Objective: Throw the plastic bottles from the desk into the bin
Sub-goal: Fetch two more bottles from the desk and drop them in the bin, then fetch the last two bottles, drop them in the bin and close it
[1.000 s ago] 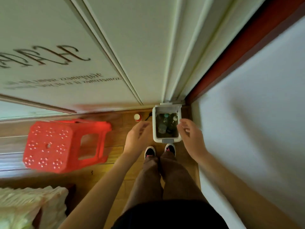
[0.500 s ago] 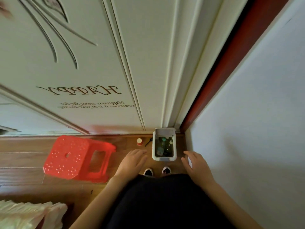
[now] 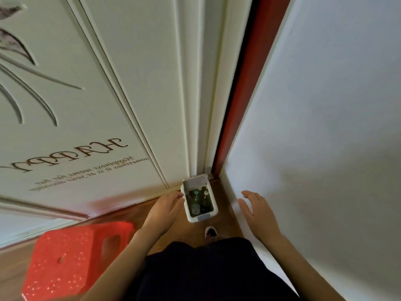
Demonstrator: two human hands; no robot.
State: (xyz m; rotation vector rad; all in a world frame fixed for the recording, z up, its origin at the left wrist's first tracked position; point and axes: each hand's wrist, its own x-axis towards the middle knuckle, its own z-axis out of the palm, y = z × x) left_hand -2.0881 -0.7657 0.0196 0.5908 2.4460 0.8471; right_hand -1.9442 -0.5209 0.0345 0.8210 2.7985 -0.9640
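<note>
White door (image 3: 134,88) with brown "HAPPY" letters | red door frame (image 3: 243,88) | plain wall (image 3: 325,105) right | wood floor (image 3: 13,266) | red stool (image 3: 71,259) left

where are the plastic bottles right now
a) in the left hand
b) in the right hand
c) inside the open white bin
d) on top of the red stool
c: the plastic bottles lie inside the white bin, whose lid is up, while the left hand and the right hand are spread beside it, holding nothing.
</note>
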